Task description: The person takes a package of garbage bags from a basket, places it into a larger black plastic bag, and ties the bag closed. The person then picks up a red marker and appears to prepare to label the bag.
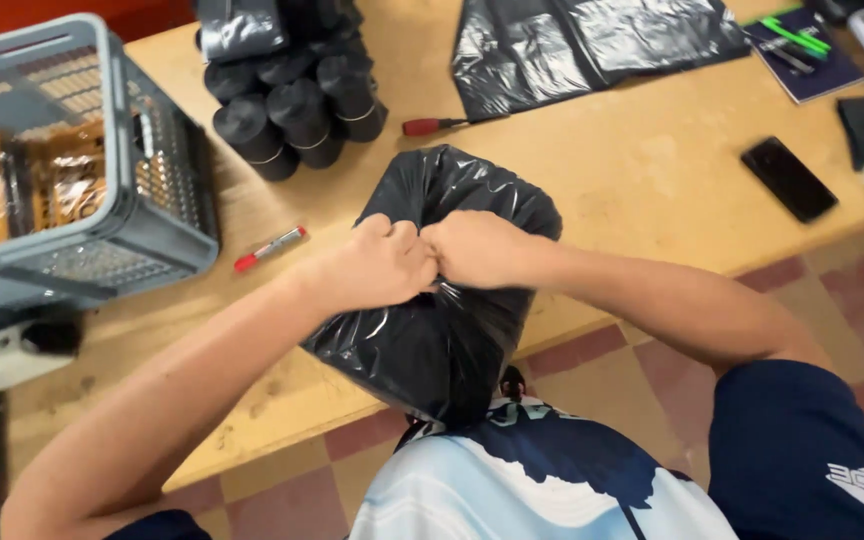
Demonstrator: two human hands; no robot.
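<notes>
Both hands are closed tight on one black plastic bag (432,330), which lies on the near edge of the table (652,190) and hangs a little over it, toward the person. The left hand (382,265) and the right hand (477,248) touch each other, knuckle to knuckle, and each grip is clamped on the bunched plastic at approx. the middle of the bag. The bag looks full and shiny.

Beyond the grip, well apart, stands a pile of black bag rolls (297,110), and just right of it a red-handled screwdriver (432,126). A flat black bag (582,45) lies farther behind. Left of the grip is a red marker (270,248), then a grey plastic crate (62,170) w/ brown packets inside. Right of the grip, well apart, lies a black phone (788,178).
</notes>
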